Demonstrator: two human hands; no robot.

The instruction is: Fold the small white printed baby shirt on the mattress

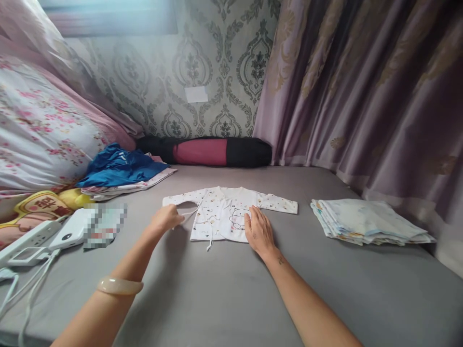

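A white baby shirt (220, 212) with small prints and a line-drawn animal lies spread flat on the grey bed sheet, its sleeves stretched out to both sides. My left hand (167, 219) is beside the left sleeve, fingers closed on a thin white tie string (190, 212) that runs from the shirt's side. Another tie (209, 242) hangs loose at the lower hem. Flat on the shirt's right side rests my right hand (259, 230), fingers stretched out and holding nothing; it covers part of the drawing and the lower right edge.
Folded cloths (369, 219) are stacked at the right. A blue garment (125, 166) tops a pile at the left. Nearer are a white power strip (34, 236), a white device (74, 229) and cables. Against the wall lies a black and red bolster (200, 151); curtains (325, 96) hang right.
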